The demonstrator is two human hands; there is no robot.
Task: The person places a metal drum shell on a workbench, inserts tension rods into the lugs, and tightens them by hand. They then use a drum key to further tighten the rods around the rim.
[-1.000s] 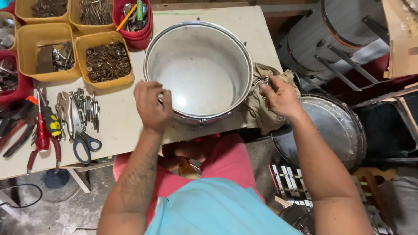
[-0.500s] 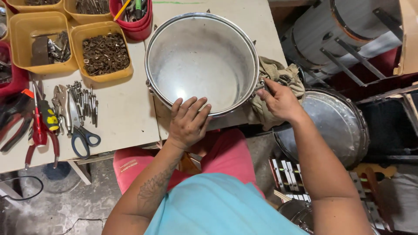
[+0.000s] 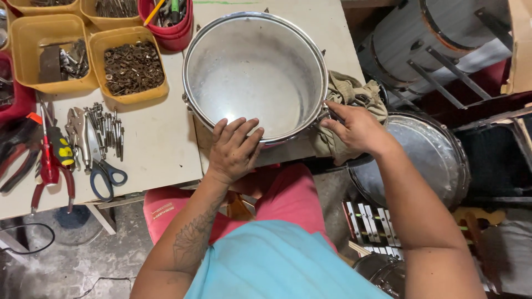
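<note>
Metal drum shell (image 3: pixel 255 72), open side up on bench (image 3: pixel 160 149): left hand (image 3: pixel 233 149) flat, fingers spread over near rim; right hand (image 3: pixel 354 128) curled at side hardware, steadying it.

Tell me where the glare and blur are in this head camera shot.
Head view: a bright glare spot sits on the inner wall of the metal drum shell just above the left hand; its rim also gleams. The right hand and the tools look sharp, no motion blur. Edges bend slightly from the wide lens.
</note>
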